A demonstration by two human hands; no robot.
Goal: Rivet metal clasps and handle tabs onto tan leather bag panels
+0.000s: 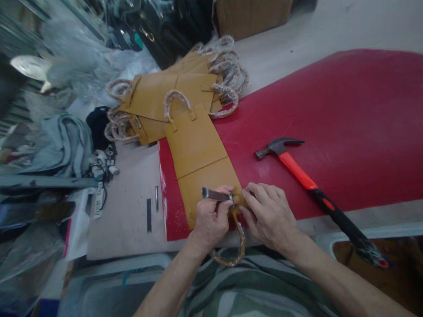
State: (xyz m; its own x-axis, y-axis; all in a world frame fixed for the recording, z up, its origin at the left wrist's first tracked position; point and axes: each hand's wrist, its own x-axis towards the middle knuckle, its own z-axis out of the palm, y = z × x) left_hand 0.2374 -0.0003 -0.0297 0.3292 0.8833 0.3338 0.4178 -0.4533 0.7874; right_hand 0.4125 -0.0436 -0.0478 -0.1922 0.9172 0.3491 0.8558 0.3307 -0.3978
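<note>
Near the red mat's [343, 119] front-left corner, the left hand [211, 218] gripped a metal-ended hand tool [216, 195] over the tan bag panel [201, 141]; the right hand [269, 213] pinched it beside its wrapped handle [243, 242]. Clean work called for flat material and a steady tool.

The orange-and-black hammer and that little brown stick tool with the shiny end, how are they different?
The orange-and-black claw hammer looks much longer than the small brown stick-shaped tool with the silvery end. The hammer has a dark, forked head; the small tool's visible part is a plain stick. The hammer lies untouched across the smooth red sheet, while the small tool is being held. Both have a slim shape.
</note>
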